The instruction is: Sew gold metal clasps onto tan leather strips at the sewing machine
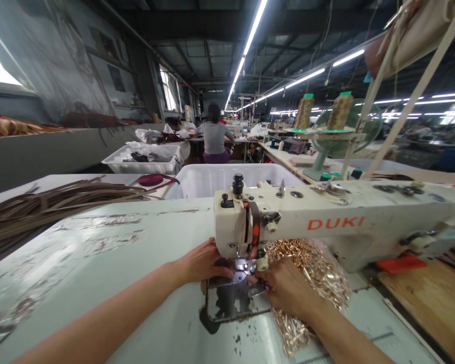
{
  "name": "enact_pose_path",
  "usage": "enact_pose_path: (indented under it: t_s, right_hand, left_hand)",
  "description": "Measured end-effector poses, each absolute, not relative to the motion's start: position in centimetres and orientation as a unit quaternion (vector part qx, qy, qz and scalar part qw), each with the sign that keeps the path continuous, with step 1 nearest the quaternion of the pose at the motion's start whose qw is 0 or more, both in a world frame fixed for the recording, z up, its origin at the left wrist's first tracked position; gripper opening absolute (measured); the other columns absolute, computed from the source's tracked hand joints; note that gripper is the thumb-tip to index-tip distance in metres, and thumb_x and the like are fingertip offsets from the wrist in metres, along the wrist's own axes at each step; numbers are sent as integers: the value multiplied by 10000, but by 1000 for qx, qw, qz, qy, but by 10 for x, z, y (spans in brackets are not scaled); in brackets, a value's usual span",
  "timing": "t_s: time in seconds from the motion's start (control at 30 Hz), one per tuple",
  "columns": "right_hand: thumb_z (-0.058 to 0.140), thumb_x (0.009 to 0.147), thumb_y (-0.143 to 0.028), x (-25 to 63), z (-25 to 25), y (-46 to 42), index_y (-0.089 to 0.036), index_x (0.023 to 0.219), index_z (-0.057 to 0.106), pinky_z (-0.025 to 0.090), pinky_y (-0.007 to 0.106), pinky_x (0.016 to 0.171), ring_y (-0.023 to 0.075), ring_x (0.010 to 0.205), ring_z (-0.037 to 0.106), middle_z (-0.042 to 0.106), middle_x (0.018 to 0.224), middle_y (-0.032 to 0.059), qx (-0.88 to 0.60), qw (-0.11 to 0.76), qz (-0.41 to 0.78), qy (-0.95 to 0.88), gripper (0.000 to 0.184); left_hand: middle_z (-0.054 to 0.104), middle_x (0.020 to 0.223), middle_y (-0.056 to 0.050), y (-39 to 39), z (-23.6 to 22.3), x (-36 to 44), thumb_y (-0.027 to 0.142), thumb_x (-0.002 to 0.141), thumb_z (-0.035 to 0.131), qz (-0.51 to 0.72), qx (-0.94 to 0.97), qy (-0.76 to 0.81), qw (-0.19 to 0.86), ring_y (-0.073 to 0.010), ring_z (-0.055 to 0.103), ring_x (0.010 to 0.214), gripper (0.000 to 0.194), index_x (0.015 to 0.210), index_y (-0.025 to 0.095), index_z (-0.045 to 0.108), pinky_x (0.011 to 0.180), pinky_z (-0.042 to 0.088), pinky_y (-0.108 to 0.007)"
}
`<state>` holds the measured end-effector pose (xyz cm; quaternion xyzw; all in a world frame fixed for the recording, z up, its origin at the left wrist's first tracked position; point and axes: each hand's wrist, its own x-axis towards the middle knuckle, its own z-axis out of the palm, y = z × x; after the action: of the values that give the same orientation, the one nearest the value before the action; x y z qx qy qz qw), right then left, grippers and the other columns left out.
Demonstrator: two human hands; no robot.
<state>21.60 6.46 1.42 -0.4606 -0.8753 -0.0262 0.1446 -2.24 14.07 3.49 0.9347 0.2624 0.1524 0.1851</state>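
Left hand at the sewing machine's presser foot, right hand right beside it, fingers curled, any grip hidden, bag of gold metal pieces just behind!

A large white plastic bin sits at the centre of the view. Left of that bin lie long, flat brown straps in a loose heap, with a dark red roll on top. Beyond it stands a second white plastic bin, and farther on, a seated person in a grey top (head blurred out). Right of it, two tan thread cones stand before a pale green electric fan.
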Motion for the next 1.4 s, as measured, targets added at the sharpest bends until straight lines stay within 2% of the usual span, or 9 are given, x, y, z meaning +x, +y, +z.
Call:
enact_pose_path:
  t_s: [0.23, 0.47, 0.57, 0.77, 1.0, 1.13, 1.23, 1.33, 1.4]
  right_hand:
    - [473, 956, -331, 216, 18, 63, -192, 650, 612, 220, 281, 541, 120, 508, 520, 593, 576, -8, -461, 147, -14, -875, 363]
    - [434, 974, -356, 217, 19, 63, -201, 677, 618, 223, 286, 555, 130, 535, 539, 600, 602, -5, -466, 145, -10, -873, 382]
    - [448, 968, -357, 217, 19, 63, -206, 685, 614, 222, 289, 557, 131, 539, 545, 612, 618, -8, -463, 149, -8, -873, 362]
    - [443, 967, -355, 216, 19, 64, -202, 675, 600, 227, 276, 553, 130, 532, 542, 619, 614, -11, -463, 146, -12, -874, 365]
    - [445, 968, -356, 216, 18, 64, -186, 680, 600, 251, 260, 558, 133, 558, 562, 629, 629, 3, -461, 140, -12, -876, 369]
    - [472, 955, -324, 216, 19, 62, -184, 703, 608, 243, 261, 554, 132, 554, 559, 631, 626, 5, -464, 138, -18, -875, 319]
    - [489, 945, -318, 216, 19, 62, -187, 686, 603, 228, 265, 541, 128, 534, 546, 627, 611, 0, -466, 136, -19, -874, 312]
    - [497, 940, -317, 215, 19, 62, -196, 697, 612, 227, 268, 537, 129, 534, 549, 632, 618, -5, -468, 137, -22, -873, 295]
    - [478, 952, -334, 215, 19, 62, -205, 713, 623, 231, 271, 539, 134, 543, 560, 639, 631, -7, -470, 137, -23, -872, 307]
  left_hand:
    - [673, 1102, 8, 155, 33, -25, 360, 806, 699, 137, 939, 223, 223, -196, 614, 1007, 322, 1105, 249, 653, 885, 478, -252]
    - [675, 1077, -44, 147, 23, -31, 350, 881, 606, 145, 935, 255, 197, -226, 619, 988, 251, 1090, 221, 658, 888, 481, -311]
    - [648, 1127, -59, 135, 25, -35, 399, 903, 562, 142, 936, 267, 181, -237, 597, 1034, 292, 1126, 230, 645, 898, 477, -332]
    - [628, 1182, -57, 120, 32, -41, 452, 912, 526, 125, 949, 250, 148, -212, 615, 1019, 468, 1335, 257, 481, 938, 468, -341]
    - [574, 1272, -92, 114, 33, -45, 459, 909, 522, 110, 959, 247, 80, -243, 558, 1128, 461, 1295, 206, 529, 994, 442, -390]
    - [600, 1224, -114, 97, 32, -42, 327, 965, 426, 94, 959, 268, 19, -243, 566, 1117, 377, 1309, 197, 510, 1013, 427, -422]
    - [609, 1182, -142, 84, 30, -35, 146, 917, 439, 72, 950, 301, -37, -253, 576, 1097, 415, 1331, 169, 467, 999, 432, -423]
    - [633, 1062, -132, 78, 31, -26, 20, 803, 517, 16, 940, 335, -62, -256, 626, 974, 536, 1320, 150, 458, 903, 492, -403]
    - [644, 948, -111, 76, 36, -21, -9, 787, 522, -29, 934, 346, -84, -258, 654, 838, 549, 1310, 149, 465, 782, 535, -401]
